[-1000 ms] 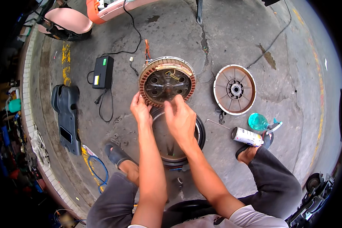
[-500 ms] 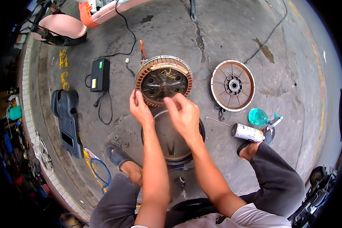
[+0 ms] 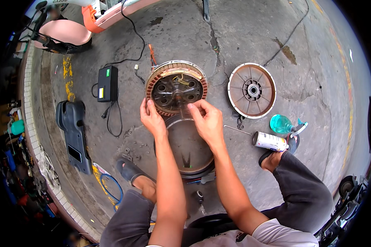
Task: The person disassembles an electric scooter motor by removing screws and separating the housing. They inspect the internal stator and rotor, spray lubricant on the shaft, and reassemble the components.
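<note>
A hub motor stator point(image 3: 156, 78), a round core with reddish-brown windings around its edge and a dark plate in the middle, stands tilted in front of me. My left hand point(image 3: 153, 121) grips its lower left rim, thumb on the face. Fingers bent together, my right hand point(image 3: 209, 122) is by the stator's lower right, beside the central shaft point(image 3: 178, 98). A blur lies between the thumb and the shaft; I cannot make out what those fingers hold. Below the stator is a round, dark-rimmed wheel point(image 3: 185, 144), partly behind my hands and forearms.
A spoked motor cover point(image 3: 263, 105) lies to the right, above a spray can point(image 3: 271, 141) and a teal spray bottle point(image 3: 280, 124). At left are a black charger point(image 3: 107, 85), a grey plastic housing point(image 3: 72, 138) and loose screws point(image 3: 130, 150). A pink scooter point(image 3: 66, 32) stands far left.
My right hand has shifted right and slightly down, away from the shaft. The left hand keeps its grip on the stator, which stays in place.
</note>
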The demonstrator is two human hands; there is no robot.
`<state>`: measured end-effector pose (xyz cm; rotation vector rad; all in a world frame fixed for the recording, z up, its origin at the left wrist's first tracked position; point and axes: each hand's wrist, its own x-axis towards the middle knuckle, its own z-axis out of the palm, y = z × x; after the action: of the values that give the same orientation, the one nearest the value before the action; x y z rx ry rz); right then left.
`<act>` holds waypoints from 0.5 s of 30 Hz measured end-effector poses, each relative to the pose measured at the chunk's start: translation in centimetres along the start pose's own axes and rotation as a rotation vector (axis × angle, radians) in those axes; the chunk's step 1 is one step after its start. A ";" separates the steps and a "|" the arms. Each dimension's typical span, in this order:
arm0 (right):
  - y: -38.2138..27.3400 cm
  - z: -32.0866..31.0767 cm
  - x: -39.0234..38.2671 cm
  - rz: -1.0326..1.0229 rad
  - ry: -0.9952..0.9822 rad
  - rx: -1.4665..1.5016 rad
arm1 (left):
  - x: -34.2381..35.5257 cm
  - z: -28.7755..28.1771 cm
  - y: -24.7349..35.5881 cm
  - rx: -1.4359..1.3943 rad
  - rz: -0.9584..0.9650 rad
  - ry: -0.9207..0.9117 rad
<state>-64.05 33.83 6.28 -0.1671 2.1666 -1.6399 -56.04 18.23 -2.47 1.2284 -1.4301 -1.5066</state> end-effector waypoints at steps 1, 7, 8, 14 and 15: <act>0.3 -0.2 0.2 0.008 0.016 0.005 | 0.0 0.2 0.0 -0.005 -0.019 0.008; 1.4 -1.0 0.7 0.079 0.029 -0.098 | 0.4 -0.4 -0.3 -0.066 -0.084 0.022; 1.6 -1.1 0.8 0.092 0.029 -0.102 | 0.3 -0.4 -0.3 -0.084 -0.101 0.020; 2.1 -1.2 0.6 0.133 0.006 -0.155 | 0.6 -0.6 -0.4 -0.077 -0.129 0.012; 2.1 -1.2 0.5 0.136 0.002 -0.154 | 0.7 -0.7 -0.5 -0.077 -0.137 0.016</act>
<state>-64.69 35.34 4.43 -0.0609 2.2525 -1.4009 -55.56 17.44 -3.04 1.3112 -1.2875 -1.6240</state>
